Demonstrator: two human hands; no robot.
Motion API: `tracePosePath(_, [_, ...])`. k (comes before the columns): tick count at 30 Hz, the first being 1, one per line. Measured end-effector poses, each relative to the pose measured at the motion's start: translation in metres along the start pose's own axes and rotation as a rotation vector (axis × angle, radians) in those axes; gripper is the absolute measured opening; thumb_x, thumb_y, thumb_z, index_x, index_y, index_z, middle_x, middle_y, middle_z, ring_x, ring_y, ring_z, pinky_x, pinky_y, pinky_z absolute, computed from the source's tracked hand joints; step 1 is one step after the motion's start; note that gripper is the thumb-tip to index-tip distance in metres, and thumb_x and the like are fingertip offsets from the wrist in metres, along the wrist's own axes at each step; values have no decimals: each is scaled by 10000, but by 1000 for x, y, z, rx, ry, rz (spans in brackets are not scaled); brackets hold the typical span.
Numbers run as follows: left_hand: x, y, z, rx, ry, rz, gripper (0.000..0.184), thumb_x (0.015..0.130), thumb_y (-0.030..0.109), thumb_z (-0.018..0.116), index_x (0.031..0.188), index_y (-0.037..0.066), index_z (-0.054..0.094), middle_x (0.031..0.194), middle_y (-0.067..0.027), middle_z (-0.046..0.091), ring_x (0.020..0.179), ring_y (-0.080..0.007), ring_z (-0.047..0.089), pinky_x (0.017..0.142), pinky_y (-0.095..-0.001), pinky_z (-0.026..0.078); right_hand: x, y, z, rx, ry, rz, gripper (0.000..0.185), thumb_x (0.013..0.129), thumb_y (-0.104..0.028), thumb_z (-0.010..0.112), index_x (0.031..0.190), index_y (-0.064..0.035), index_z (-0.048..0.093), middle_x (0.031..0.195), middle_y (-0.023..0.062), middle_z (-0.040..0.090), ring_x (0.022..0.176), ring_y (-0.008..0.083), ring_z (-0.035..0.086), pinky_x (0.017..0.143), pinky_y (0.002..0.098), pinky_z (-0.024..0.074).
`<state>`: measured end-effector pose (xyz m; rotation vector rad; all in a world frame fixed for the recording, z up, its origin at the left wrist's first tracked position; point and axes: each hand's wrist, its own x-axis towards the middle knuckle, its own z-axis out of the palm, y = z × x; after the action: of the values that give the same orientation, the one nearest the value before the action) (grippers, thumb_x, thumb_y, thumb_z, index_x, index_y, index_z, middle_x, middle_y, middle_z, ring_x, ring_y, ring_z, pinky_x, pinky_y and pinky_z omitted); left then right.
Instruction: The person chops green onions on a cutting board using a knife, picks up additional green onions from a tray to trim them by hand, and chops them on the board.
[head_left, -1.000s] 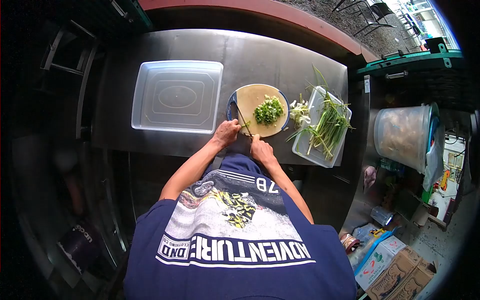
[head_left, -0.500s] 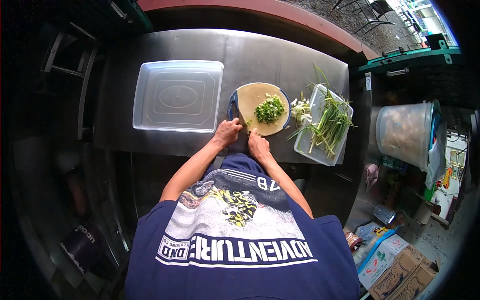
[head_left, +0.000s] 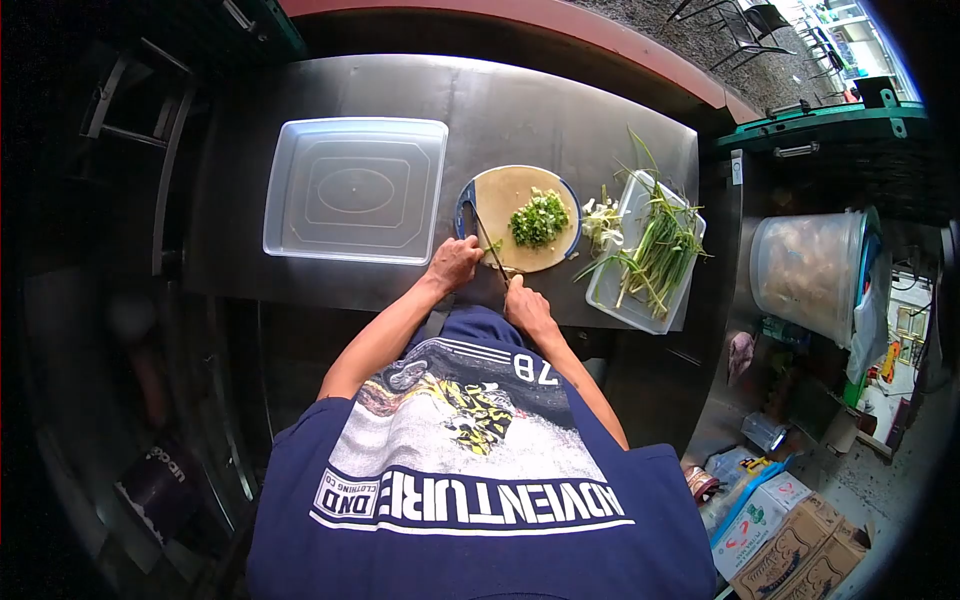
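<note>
A round cutting board [head_left: 500, 190] with a blue rim lies on the steel table, bearing a heap of chopped green onion [head_left: 540, 218]. My right hand [head_left: 528, 305] is closed round the handle of a knife [head_left: 490, 240] at the board's near edge, and the blade points away to the upper left. At the lower left of the board my left hand [head_left: 456, 262] is closed, fingers bunched beside the blade over small green pieces; what it pinches is too small to make out. White onion ends [head_left: 602, 222] lie right of the board.
A clear plastic tray [head_left: 355, 190] stands on the steel table [head_left: 490, 100] at the left. Long green onions [head_left: 660, 250] lie across a white tray [head_left: 605, 290] at the right. Beyond the table are a large clear tub [head_left: 805, 270] and cardboard boxes [head_left: 800, 560].
My right hand moved up toward the board, then back toward my body with the knife. The blade, hard to see half a second ago, shows clearly again. My left hand has barely moved.
</note>
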<state>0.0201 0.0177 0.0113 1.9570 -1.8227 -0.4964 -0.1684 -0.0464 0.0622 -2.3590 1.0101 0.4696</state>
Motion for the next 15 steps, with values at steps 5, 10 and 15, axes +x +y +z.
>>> tracePosePath(5, [0,-2,4,-23,25,10,78,730,48,566,748,70,639,818,-97,563,759,-275,616,680,-395,467,-1,0,-2,-5,-47,28,151,880,-100,427,959,26,399,795,302,640,789,456,644,691,523,519])
tracePosePath(10, [-2,-3,2,-40,12,0,139,715,28,575,806,79,668,825,-84,573,775,-266,615,688,-387,472,15,-7,14,2,-5,55,254,853,-82,454,1051,65,393,828,297,647,811,447,648,719,515,521])
tracePosePath(15, [-2,3,-5,-21,-1,-19,183,711,22,579,852,85,678,842,-75,581,769,-265,623,681,-373,483,37,-7,17,2,39,41,318,844,-76,465,1110,85,397,838,293,649,807,443,651,712,513,525])
